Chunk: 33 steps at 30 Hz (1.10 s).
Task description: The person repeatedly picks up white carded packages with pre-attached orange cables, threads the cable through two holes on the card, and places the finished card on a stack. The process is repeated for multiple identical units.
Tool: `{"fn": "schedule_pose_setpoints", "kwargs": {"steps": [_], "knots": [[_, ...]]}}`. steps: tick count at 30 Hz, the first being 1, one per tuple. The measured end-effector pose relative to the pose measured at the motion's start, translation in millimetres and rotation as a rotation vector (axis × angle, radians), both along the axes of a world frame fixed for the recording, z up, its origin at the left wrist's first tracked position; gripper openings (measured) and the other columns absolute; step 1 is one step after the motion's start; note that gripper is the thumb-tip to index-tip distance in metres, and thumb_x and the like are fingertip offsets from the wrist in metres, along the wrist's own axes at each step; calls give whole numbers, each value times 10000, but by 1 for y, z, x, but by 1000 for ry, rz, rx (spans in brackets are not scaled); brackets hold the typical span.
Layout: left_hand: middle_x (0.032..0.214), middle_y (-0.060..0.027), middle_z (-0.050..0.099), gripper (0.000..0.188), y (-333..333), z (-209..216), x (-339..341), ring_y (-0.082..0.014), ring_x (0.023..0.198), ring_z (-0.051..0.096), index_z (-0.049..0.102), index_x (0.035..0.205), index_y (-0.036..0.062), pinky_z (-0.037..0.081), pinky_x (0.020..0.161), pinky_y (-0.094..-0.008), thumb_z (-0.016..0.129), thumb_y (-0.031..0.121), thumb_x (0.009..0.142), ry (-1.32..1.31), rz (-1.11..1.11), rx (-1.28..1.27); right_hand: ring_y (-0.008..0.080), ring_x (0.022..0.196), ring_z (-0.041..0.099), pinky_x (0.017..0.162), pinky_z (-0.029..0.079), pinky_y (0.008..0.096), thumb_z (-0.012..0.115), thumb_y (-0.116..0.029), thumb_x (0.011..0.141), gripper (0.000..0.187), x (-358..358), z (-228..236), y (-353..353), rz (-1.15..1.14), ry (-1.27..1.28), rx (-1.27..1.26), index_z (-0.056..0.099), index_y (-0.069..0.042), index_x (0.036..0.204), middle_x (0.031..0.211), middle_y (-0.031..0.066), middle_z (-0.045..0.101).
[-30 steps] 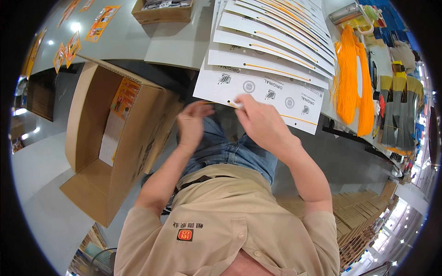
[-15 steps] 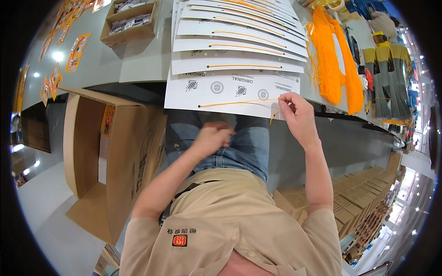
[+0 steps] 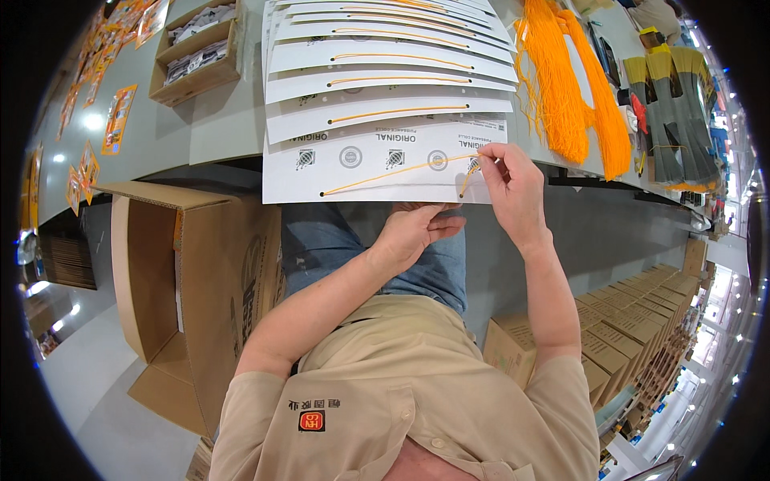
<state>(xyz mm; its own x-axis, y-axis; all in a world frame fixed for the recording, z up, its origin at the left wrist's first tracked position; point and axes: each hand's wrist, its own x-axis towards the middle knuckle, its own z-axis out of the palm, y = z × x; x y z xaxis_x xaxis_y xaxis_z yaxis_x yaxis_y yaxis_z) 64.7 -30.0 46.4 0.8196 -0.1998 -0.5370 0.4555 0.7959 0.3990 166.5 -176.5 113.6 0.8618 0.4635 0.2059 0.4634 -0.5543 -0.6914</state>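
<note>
My right hand point(image 3: 513, 188) pinches an orange cord point(image 3: 401, 171) above the nearest white printed card point(image 3: 369, 183). From a hole near the card's left end the cord slants up to my fingers, then drops to a second hole near its front right edge. Below that front edge is my left hand point(image 3: 411, 235), palm turned up and fingers stretched out to the right. Some of its fingertips are hidden under the card. Behind lie several overlapping white cards point(image 3: 385, 96), each with an orange cord strung across it.
A hank of orange cords point(image 3: 553, 88) lies on the table at right, near bundled grey and yellow strips point(image 3: 670, 120). A divided cardboard box point(image 3: 195, 56) with small pieces stands at left. An open carton point(image 3: 216, 280) stands beside my left arm; several cartons point(image 3: 601, 337) line the floor at right.
My left hand has risen from my lap to the card's front edge. My right hand has drawn the cord up off the card, and the whole view has shifted slightly.
</note>
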Motion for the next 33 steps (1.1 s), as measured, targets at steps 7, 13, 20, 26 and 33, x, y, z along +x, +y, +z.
{"fn": "schedule_pose_setpoints", "kwargs": {"steps": [7, 13, 20, 26, 33], "knots": [[957, -87, 684, 256, -9, -15, -8, -178, 821, 672, 602, 1206, -29, 583, 900, -355, 551, 167, 1050, -74, -168, -105, 66, 672, 494, 626, 450, 238, 672, -25, 936, 127, -35, 1, -14, -24, 261, 19, 661, 12, 1057, 842, 12, 633], [830, -41, 664, 262, 9, -35, -44, -105, 709, 633, 693, 993, -21, 569, 737, -261, 644, 236, 995, -29, -465, 204, 73, 677, 555, 634, 487, 248, 683, -51, 918, 157, -85, -22, -16, -132, 701, 75, 653, 14, 1058, 809, 31, 660], [795, -15, 643, 117, 38, -53, -65, -126, 688, 626, 687, 945, 47, 576, 739, -306, 618, 138, 971, 279, -130, 118, 65, 907, 586, 749, 498, 231, 709, -111, 913, 124, -120, -50, 18, -57, 753, 328, 652, -1, 923, 1074, 47, 662], [704, 5, 621, 194, 28, -23, -73, -68, 668, 548, 698, 845, -6, 451, 601, -258, 648, 138, 966, -211, -393, 593, 197, 783, 687, 710, 543, 317, 753, -144, 832, 199, -94, -64, 36, -109, 820, 111, 653, 20, 884, 933, 133, 734], [725, -7, 660, 214, 46, -9, -47, -51, 658, 551, 731, 889, -41, 437, 599, -230, 674, 158, 943, -109, 16, 865, 80, 720, 641, 650, 517, 238, 711, -49, 921, 196, -114, -66, 30, -57, 986, 520, 633, 19, 1087, 820, 50, 702]]}}
